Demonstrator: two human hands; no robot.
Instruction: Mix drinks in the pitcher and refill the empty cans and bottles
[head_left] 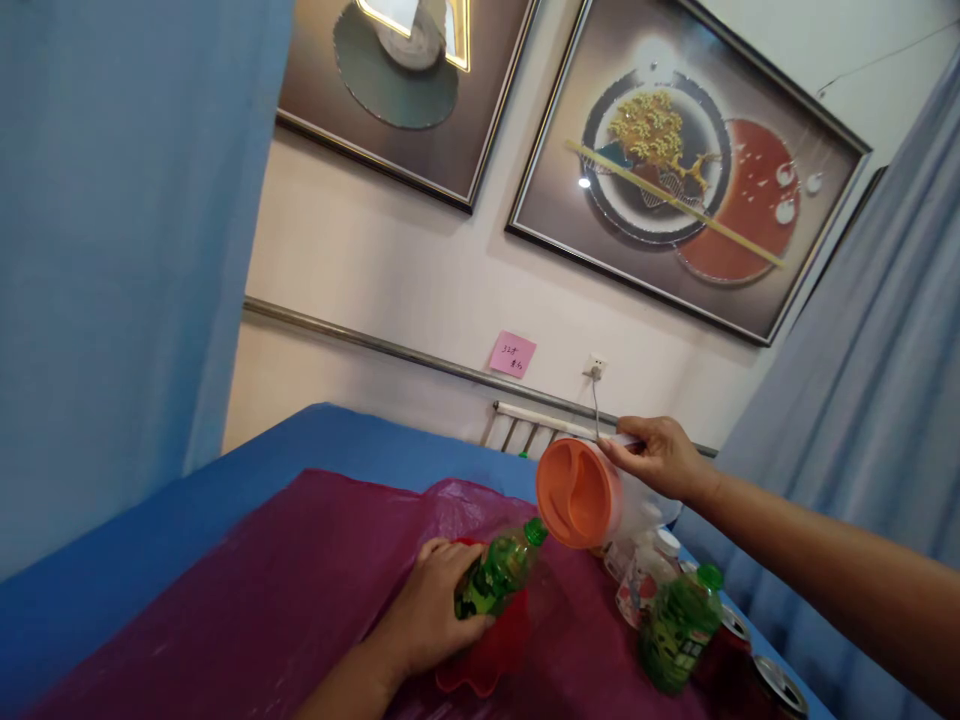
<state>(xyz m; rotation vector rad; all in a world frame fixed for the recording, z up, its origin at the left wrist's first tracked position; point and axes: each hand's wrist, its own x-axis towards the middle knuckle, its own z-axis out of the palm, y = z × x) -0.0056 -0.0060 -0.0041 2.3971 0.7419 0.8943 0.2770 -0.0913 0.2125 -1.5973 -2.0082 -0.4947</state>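
My left hand [427,610] is wrapped round a green plastic bottle [499,572] with a green top, tilted to the right. Beneath that hand and bottle lies a red bowl with a wavy rim [491,660], partly hidden by them. My right hand [660,458] grips the handle of a translucent pitcher with an orange lid [576,493]. The pitcher is tipped so its lid faces me, held up and to the right of the bottle. A gap shows between bottle and lid. Whether any liquid flows cannot be seen.
A second green bottle [681,630], clear bottles with white caps [641,580] and dark red cans [776,688] stand at the right. A purple plastic sheet [300,580] covers part of the blue surface [352,435]. Blue curtains [135,240] hang on both sides; a metal rail [375,345] runs along the wall.
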